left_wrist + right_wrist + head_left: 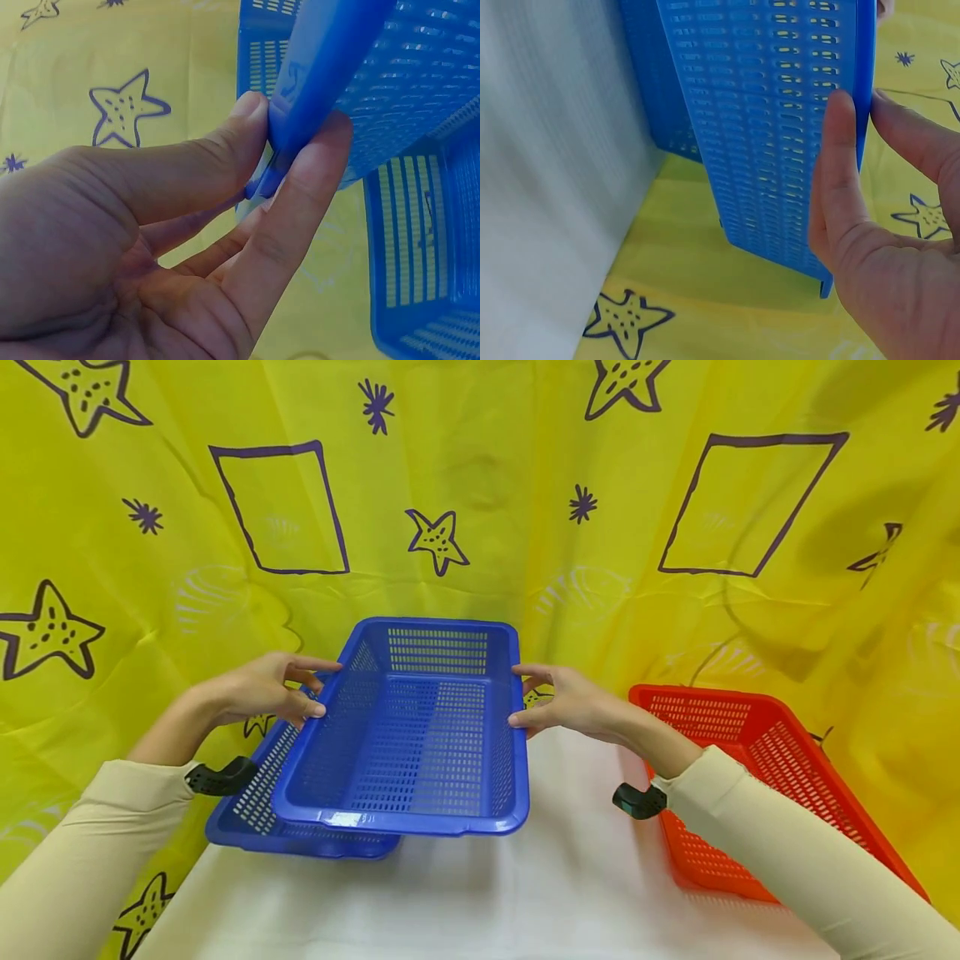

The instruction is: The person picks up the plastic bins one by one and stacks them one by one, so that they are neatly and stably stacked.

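Observation:
An upper blue plastic basket (pixel 420 823) with slotted walls is held above the table between both hands. My left hand (pixel 258 689) pinches its left rim between thumb and fingers; the left wrist view shows that rim (pixel 300 97) close up. On the opposite side my right hand (pixel 566 700) pinches the right rim, and the right wrist view shows its fingers along the slotted outer wall (pixel 769 142). Beneath and to the left sits a second blue basket (pixel 247 827), partly hidden by the upper one. Nothing lies inside the upper basket.
A red slotted basket (pixel 720 868) stands on the right, partly covered by the right forearm. White cloth (pixel 525 893) covers the table. Behind and at the sides hangs a yellow sheet (pixel 495 468) with starfish drawings. Black bands sit at both wrists.

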Motion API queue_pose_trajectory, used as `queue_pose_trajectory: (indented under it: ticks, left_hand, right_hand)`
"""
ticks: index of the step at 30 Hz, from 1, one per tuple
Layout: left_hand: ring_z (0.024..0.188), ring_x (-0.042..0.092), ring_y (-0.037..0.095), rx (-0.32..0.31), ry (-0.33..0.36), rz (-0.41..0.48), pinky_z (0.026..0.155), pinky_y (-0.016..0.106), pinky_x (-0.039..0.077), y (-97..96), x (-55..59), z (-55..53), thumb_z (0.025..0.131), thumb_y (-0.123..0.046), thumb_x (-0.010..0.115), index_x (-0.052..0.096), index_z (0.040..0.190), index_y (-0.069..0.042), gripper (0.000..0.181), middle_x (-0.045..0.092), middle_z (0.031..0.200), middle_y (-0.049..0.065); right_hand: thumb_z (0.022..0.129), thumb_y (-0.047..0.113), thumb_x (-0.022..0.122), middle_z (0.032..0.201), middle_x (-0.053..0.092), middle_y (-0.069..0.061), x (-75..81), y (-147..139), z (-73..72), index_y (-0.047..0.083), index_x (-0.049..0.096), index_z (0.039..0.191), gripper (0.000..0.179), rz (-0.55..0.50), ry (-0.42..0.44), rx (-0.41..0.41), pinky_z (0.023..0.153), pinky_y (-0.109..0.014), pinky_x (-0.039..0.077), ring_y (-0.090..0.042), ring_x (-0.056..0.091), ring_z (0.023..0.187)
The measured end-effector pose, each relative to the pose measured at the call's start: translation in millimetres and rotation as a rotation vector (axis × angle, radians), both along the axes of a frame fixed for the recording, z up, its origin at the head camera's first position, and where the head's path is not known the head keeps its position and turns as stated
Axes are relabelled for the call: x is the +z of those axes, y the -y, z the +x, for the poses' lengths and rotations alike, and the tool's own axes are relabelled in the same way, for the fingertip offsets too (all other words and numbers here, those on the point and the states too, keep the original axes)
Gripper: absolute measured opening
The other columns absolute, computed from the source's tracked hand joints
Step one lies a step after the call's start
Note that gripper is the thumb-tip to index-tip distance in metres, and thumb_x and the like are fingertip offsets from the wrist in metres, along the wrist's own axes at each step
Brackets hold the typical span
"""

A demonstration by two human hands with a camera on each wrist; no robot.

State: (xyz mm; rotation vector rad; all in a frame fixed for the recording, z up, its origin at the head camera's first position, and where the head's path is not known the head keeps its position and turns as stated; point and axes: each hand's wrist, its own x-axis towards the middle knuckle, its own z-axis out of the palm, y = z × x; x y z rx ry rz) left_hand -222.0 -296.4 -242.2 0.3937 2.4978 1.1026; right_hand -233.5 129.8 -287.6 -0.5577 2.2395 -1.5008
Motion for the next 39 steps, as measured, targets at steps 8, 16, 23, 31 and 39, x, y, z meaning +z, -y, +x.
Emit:
queue_pose_trajectory:
  ticks: [8,16,23,31,39]
  left_hand:
    - [0.088,0.07,0.03,0.029,0.015,-0.009,0.081,0.045,0.063,22.3,2.9,-0.5,0.094,-0.002,0.072,0.036,0.159,-0.002,0.075,0.047,0.135,0.032]
    - [0.094,0.071,0.03,0.037,0.014,-0.034,0.082,0.044,0.063,49.8,1.7,-6.4,0.095,-0.004,0.072,0.033,0.159,-0.001,0.075,0.047,0.14,0.035]
    - [0.098,0.071,0.03,0.036,0.02,-0.056,0.082,0.043,0.063,74.1,1.7,-10.3,0.096,-0.005,0.071,0.031,0.16,0.0,0.075,0.046,0.141,0.036]
    - [0.102,0.071,0.033,0.032,0.037,-0.065,0.085,0.045,0.063,93.2,7.0,-9.7,0.095,-0.008,0.073,0.028,0.161,0.0,0.079,0.041,0.145,0.039]
    - [0.102,0.07,0.035,0.041,0.043,-0.056,0.085,0.045,0.063,101.7,7.3,-8.6,0.094,-0.009,0.074,0.027,0.161,0.0,0.082,0.042,0.144,0.038]
  right_hand:
    - [0.087,0.005,0.083,0.131,0.047,-0.024,-1.3,27,-8.7,0.003,0.031,0.16,0.09,-0.025,0.007,0.0,0.089,-0.045,0.061,-0.036,0.076,0.084]
    - [0.087,0.003,0.082,0.132,0.046,-0.024,-1.7,55,-14.0,0.002,0.028,0.161,0.092,-0.06,0.014,0.015,0.087,-0.042,0.062,-0.035,0.076,0.084]
    - [0.086,0.003,0.083,0.132,0.046,-0.023,-3.5,80,-17.7,0.0,0.026,0.161,0.093,-0.083,0.017,0.024,0.085,-0.041,0.063,-0.034,0.077,0.083]
    - [0.087,0.004,0.082,0.132,0.047,-0.022,-3.2,99,-17.7,0.001,0.028,0.16,0.092,-0.097,0.002,0.026,0.086,-0.041,0.062,-0.034,0.077,0.084]
    - [0.087,0.003,0.082,0.134,0.046,-0.021,-5.7,109,-15.0,0.003,0.027,0.161,0.092,-0.115,0.036,0.015,0.083,-0.036,0.063,-0.038,0.076,0.088]
